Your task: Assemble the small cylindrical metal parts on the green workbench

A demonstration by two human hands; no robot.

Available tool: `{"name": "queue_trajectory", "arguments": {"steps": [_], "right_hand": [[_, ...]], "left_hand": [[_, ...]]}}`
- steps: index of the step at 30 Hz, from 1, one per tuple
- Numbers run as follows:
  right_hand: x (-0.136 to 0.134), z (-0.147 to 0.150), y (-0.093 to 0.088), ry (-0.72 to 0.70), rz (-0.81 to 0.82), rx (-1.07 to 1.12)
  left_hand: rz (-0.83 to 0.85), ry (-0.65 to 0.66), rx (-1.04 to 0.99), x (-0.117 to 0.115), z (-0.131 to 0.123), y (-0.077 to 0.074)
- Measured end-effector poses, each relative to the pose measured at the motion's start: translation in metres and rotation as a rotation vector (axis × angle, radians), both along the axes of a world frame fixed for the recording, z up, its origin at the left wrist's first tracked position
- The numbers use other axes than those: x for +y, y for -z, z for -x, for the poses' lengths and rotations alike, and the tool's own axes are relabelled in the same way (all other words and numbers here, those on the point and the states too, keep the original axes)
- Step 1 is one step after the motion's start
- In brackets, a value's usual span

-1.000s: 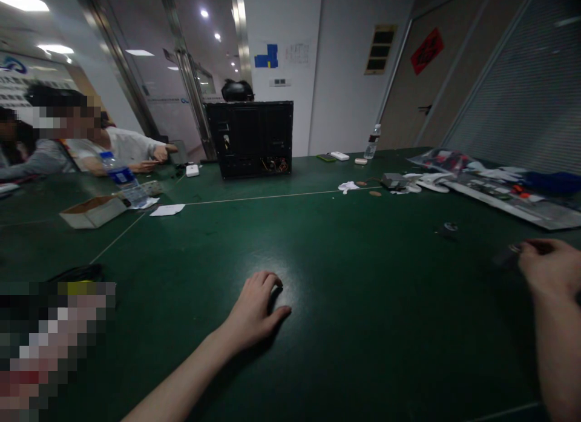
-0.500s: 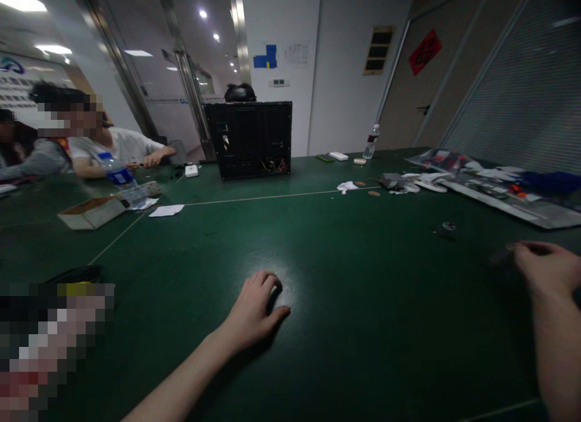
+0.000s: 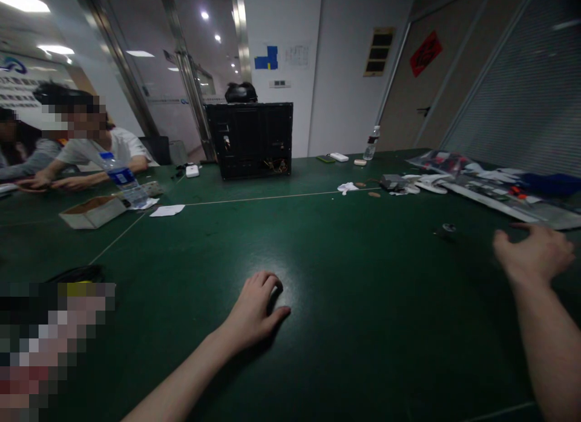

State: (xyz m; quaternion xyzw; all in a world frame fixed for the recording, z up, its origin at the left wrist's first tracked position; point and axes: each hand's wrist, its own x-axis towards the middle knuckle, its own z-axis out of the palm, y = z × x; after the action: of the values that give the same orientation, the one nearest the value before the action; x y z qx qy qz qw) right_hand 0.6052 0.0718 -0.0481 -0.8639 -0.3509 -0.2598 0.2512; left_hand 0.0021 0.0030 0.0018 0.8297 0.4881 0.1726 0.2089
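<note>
My left hand (image 3: 256, 307) rests on the green table (image 3: 345, 276) near its middle. Its fingers are loosely bent, the thumb is out to the right, and nothing is in it. My right hand (image 3: 533, 252) hovers over the table at the right with thumb and fingers spread, holding nothing. A small dark round part (image 3: 448, 228) lies on the table to the left of it and a little farther off.
A black computer case (image 3: 249, 140) stands at the far middle. A water bottle (image 3: 122, 180), a cardboard box (image 3: 93, 211) and a paper (image 3: 167, 210) lie at the left, where other people sit. Flat panels and small parts (image 3: 499, 192) clutter the right. Another bottle (image 3: 372, 142) stands behind.
My right hand has risen and opened; the small dark thing it pinched is no longer seen. A person at the left drew their arms back. My left hand has not moved.
</note>
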Motion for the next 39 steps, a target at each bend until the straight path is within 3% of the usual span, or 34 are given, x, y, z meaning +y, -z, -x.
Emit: {"name": "queue_trajectory", "arguments": {"steps": [3, 8, 11, 18, 24, 28, 32, 35, 39], "right_hand": [[0.006, 0.023, -0.010, -0.039, 0.058, -0.018], [0.029, 0.047, -0.017, -0.285, 0.314, -0.068], [0.046, 0.053, -0.012, -0.286, 0.382, 0.032], [0.052, 0.056, 0.003, -0.270, 0.379, 0.248], [0.046, 0.083, -0.011, -0.387, 0.325, 0.251], [0.045, 0.148, -0.028, -0.663, 0.281, 0.213], [0.023, 0.251, -0.048, -1.193, 0.156, 0.375], [-0.004, 0.328, -0.058, -1.487, 0.195, 0.506], [-0.034, 0.394, -0.058, -1.700, 0.260, 0.543]], "left_hand": [[0.010, -0.001, 0.005, 0.000, -0.001, -0.001], [0.013, -0.003, 0.004, -0.001, -0.002, -0.003], [-0.010, 0.003, -0.005, -0.002, -0.002, -0.004], [0.003, 0.009, 0.001, 0.000, -0.001, -0.003], [-0.025, 0.009, 0.004, -0.001, 0.002, 0.000], [-0.006, 0.009, 0.001, -0.003, 0.002, -0.003], [0.009, 0.003, -0.012, -0.005, 0.001, -0.006], [0.003, -0.004, -0.041, -0.006, 0.000, -0.006], [-0.007, -0.044, -0.115, -0.007, 0.001, -0.004]]}}
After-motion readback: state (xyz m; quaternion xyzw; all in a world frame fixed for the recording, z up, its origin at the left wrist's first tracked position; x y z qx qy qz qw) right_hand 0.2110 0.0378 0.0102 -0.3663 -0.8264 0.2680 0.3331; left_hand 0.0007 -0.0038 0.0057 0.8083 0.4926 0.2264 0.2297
